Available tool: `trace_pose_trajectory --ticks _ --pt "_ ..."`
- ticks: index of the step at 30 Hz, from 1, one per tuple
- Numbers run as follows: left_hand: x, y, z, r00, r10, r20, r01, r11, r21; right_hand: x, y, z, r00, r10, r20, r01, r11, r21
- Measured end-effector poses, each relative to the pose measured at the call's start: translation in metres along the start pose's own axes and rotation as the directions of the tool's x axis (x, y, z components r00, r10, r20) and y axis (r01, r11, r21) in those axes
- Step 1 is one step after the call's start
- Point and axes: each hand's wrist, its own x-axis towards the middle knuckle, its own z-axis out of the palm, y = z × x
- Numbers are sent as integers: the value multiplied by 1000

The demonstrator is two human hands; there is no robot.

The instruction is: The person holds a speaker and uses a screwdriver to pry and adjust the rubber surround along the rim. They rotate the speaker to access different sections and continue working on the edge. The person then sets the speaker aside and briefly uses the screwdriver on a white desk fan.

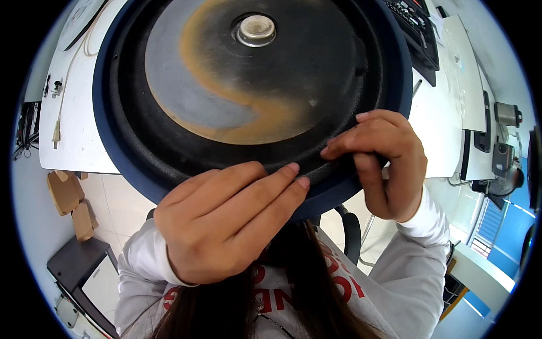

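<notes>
A large round electric cooker base with a dark blue outer wall fills the upper middle of the head view. Inside its black ring lies a grey metal heating plate, marked by a brown and black scorched band. A round silver button stands up at the plate's centre. My left hand lies over the near rim, fingers stretched toward the right; its thumb is hidden. To its right, my right hand bends over the near right rim, fingertips on the black ring and the lower fingers curled against the blue wall.
The white table lies beneath the cooker base, which overhangs its near edge. A cable with a plug rests at the left. An open black case of tools sits at the far right. Cardboard boxes stand on the floor at left.
</notes>
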Motion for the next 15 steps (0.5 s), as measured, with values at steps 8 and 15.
trace_pose_trajectory --ticks 8,15 --pt "0 2 2 1000 5 -11 -5 1000 8 -3 6 3 995 -37 -90 40 998 38" --pt "-2 1 1 1000 17 19 -18 998 56 -1 5 5 999 -46 -7 46 998 -45"
